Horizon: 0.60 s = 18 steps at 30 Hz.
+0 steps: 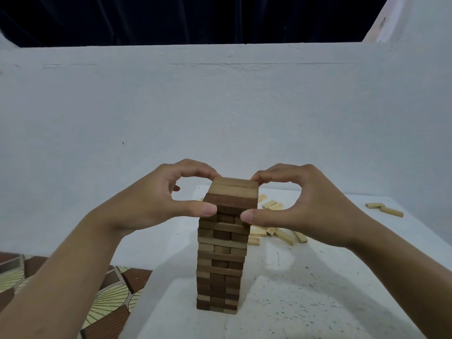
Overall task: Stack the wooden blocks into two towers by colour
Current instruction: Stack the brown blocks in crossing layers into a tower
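1. Your left hand [156, 199] was at the left side of the brown block tower [221, 265], right at its summit. Its thumb [208, 209] and forefinger were curled in to pinch the top layer [234, 190] between front and back.
2. Your right hand [305, 204] mirrored it on the right side. Its thumb [247, 215] pressed the near corner and its forefinger hooked over the far corner, so it too pinched that layer.
3. The top layer was made of mid-brown blocks, with one dark block [230, 203] along the near edge between your two thumbs.
4. The tower stood upright near the left edge of the white table [305, 302], its layers crossing and mixing dark and mid-brown wood.
5. Pale blocks lay loose and flat on the table behind and to the right of the tower. There was a heap [278, 234] under your right hand, a few [271, 204] further back, and a pair [384, 209] well apart at the far right.
6. The tabletop was speckled. A white wall [220, 106] rose behind it with a dark curtain [195, 18] above, and patterned floor tiles [110, 289] showed at lower left.
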Available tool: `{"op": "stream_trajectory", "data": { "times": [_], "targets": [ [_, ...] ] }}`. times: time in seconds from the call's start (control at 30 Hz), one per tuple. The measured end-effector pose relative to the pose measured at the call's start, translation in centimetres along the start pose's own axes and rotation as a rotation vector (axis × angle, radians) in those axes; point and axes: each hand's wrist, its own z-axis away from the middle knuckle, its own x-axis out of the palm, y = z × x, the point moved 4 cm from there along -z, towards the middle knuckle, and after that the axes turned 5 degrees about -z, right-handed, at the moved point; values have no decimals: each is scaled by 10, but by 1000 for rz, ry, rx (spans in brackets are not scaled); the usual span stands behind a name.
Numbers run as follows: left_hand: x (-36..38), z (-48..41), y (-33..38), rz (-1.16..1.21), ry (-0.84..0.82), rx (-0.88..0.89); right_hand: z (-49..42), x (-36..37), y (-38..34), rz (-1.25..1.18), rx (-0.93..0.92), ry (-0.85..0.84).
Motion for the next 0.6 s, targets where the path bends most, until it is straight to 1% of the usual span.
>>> {"op": "stream_trajectory", "data": {
  "times": [0.27, 0.47, 0.6],
  "targets": [
    [4, 0, -5, 32, -47, 1, 2, 2, 2, -8, -1, 5],
    [7, 1, -13, 36, -55, -17, 5, 3, 8, 47, 74, 34],
    [8, 2, -16, 24, -55, -36, 7, 5, 9, 32, 75, 49]
  ]
}}
